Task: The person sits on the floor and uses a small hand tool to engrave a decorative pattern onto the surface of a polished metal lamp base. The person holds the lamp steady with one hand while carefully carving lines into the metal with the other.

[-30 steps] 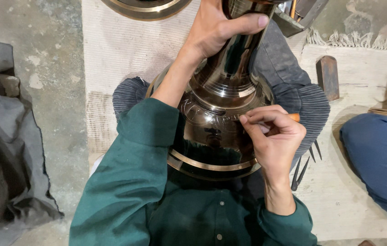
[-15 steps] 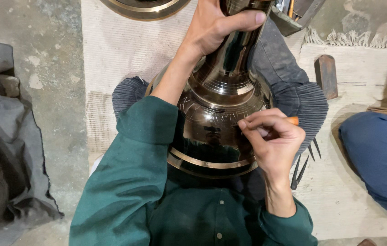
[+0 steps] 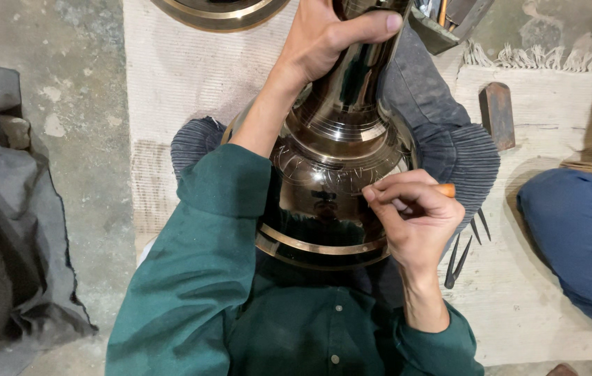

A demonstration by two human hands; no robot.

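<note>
head | left hand [image 3: 327, 35] wrapped round neck of polished metal vase [image 3: 334, 181] lying in lap | right hand [image 3: 414, 219] pinching orange-handled graver [image 3: 443, 189] against vase shoulder | risk: tool skids on slick curve, scratching finish

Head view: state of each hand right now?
Left hand: closed around the metal vase neck.
Right hand: closed on an orange-handled tool, at the vase body.

Left hand [image 3: 324, 38]: wrapped around the narrow neck of the brass vase [image 3: 334, 174], thumb lying across it.
Right hand [image 3: 414, 219]: fingertips pinched on the vase's belly, gripping an orange-handled tool [image 3: 445, 189], probably an engraver.
Beside the right fingers: dark metal points [image 3: 464, 251] on the woven mat [image 3: 170, 76].
</note>
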